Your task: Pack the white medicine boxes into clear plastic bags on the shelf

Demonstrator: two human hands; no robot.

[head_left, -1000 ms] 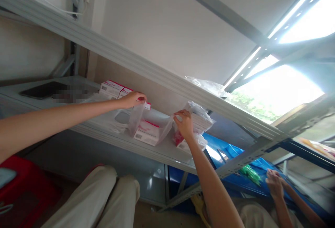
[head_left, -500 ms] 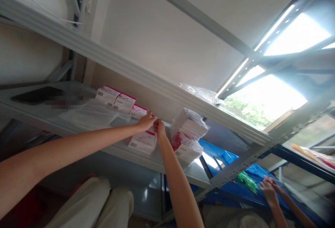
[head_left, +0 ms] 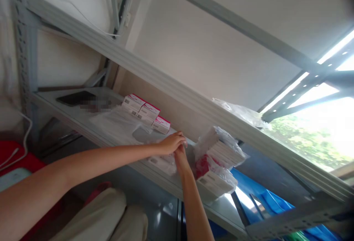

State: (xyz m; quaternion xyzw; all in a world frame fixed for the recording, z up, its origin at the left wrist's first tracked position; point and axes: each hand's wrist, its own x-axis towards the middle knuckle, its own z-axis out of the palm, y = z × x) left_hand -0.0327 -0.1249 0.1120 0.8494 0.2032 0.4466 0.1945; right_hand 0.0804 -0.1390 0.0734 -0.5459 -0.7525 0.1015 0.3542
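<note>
My left hand [head_left: 173, 143] and my right hand [head_left: 180, 155] meet above the shelf, fingers closed and overlapping. They grip the gathered top of a clear plastic bag [head_left: 163, 164], though the fingers partly hide the pinched part. Inside the bag lie white boxes with pink print, low on the shelf beneath my wrists. Beyond my left hand stand several white-and-pink boxes [head_left: 148, 111] in a row. To the right of my right hand, bagged boxes [head_left: 218, 176] are piled up.
Flat plastic bags [head_left: 116, 121] and a dark flat object [head_left: 76, 98] lie on the left of the shelf. A grey metal beam [head_left: 166, 75] crosses above my hands, with clear plastic [head_left: 240, 112] on it. Blue material [head_left: 265, 196] is at lower right.
My view has swung left, so the shelf sits further right and the other person's hands are out of sight. My hands have drawn together, the left now overlapping the right.
</note>
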